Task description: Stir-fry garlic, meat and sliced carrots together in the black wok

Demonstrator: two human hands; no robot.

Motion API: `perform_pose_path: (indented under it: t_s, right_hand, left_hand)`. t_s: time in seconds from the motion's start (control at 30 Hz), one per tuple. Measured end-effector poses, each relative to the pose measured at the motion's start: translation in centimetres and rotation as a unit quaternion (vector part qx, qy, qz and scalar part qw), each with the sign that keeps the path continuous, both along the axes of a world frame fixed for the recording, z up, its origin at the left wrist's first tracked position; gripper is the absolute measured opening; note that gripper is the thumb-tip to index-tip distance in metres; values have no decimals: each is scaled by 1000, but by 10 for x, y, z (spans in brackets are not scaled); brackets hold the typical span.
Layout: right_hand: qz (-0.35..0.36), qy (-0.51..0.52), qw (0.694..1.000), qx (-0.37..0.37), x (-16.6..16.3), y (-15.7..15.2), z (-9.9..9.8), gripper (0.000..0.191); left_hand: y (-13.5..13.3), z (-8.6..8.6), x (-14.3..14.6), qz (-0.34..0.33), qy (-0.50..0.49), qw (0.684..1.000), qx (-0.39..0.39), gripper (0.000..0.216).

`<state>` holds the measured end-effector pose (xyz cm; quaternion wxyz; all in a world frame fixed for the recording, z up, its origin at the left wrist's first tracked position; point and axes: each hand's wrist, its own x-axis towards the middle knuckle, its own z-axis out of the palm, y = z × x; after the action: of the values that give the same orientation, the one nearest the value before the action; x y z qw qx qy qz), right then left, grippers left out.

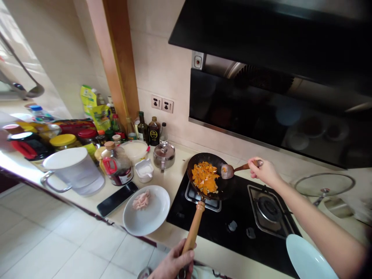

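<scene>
My left hand (178, 260) is wrapped round the wooden handle of a dark wok (225, 192), which sits over the left burner. Orange sliced food (205, 176), perhaps carrot or egg, lies heaped in the wok. In my right hand (265, 170) is the wooden handle of a spatula (228, 171); its metal blade is at the wok's right rim, with a small orange bit on it. A white plate (159, 221) left of the wok holds a small pile of pale pink meat (141, 200).
A phone (117, 198), a large pitcher (74, 170), a salt tub (144, 170), a glass pot (164, 156) and several bottles crowd the left counter. The range hood (261, 42) overhangs the stove. A glass lid (324, 184) and a pale plate (308, 257) are at right.
</scene>
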<state>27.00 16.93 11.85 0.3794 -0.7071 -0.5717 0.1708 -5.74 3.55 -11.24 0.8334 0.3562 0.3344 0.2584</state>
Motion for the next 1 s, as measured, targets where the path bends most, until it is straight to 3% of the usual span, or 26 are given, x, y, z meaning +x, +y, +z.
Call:
perform_pose_path:
  t_s: [0.13, 0.23, 0.33, 0.4, 0.5, 0.57, 0.67, 0.77, 0.83, 1.0]
  right_hand:
    - [-6, 89, 996, 10, 6, 5, -42, 40]
    - [47, 104, 993, -3, -11, -18, -52, 45]
    - [175, -37, 984, -24, -30, -56, -32, 32]
    - [247, -179, 952, -5, -40, -82, -10, 24]
    - [310, -303, 901, 32, -53, -115, 18, 24]
    - [327, -339, 882, 32, -62, -131, 27, 25]
    - [342, -371, 863, 3, -79, -138, 20, 24]
    - [330, -417, 847, -14, -91, -123, 3, 25]
    - [291, -433, 853, -10, -87, -103, -2, 25]
    - [106, -331, 938, -5, -36, -57, 19, 22]
  left_hand:
    - [2, -6, 0, 0, 3, 1000, 13, 62]
    - [2, -5, 0, -2, 10, 1000, 15, 60]
    - [1, 2, 0, 10, 7, 1000, 10, 59]
    - [0, 7, 0, 26, 8, 1000, 14, 56]
    - [-2, 10, 1, 39, 14, 999, 19, 53]
    - [-2, 8, 2, 36, 16, 999, 19, 54]
    - [-1, 5, 2, 31, 16, 999, 12, 55]
    - [-2, 6, -1, 19, 13, 1000, 13, 55]
    - [-3, 8, -5, 7, 10, 1000, 23, 54]
    - [-8, 10, -15, -23, -2, 999, 45, 66]
